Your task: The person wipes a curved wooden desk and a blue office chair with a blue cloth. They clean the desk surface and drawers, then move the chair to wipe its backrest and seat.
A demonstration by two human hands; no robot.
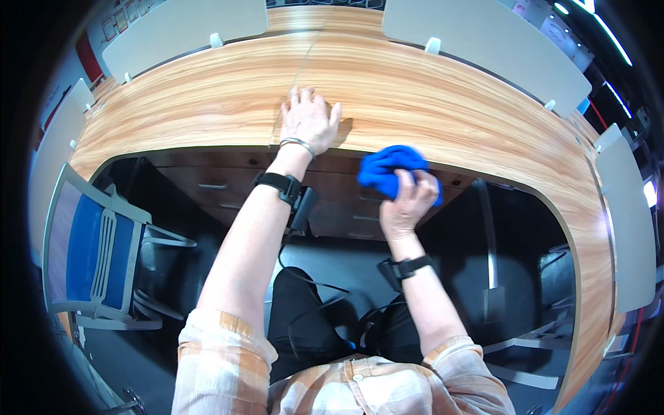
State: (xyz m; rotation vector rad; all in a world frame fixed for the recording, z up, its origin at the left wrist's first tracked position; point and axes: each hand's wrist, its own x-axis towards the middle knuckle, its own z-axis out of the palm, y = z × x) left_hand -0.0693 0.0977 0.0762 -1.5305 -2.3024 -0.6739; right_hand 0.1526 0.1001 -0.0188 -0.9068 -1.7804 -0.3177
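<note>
A wood-grain desk (415, 98) curves across in front of me. My left hand (308, 122) lies palm down near its front edge, by a seam in the top, with nothing in its grasp. A metal bangle circles that wrist. My right hand (412, 199) grips a crumpled blue cloth (394, 168) just at the desk's near edge, over the drawers below; the cloth is slightly blurred. Both forearms wear black straps with small dark devices.
Pale divider panels (482, 52) stand along the desk's far side, held by white clamps. Wooden drawer units (337, 207) sit beneath the desk. A blue-backed chair (85, 249) is at the left. A dark cable (321, 284) hangs between my arms above my legs.
</note>
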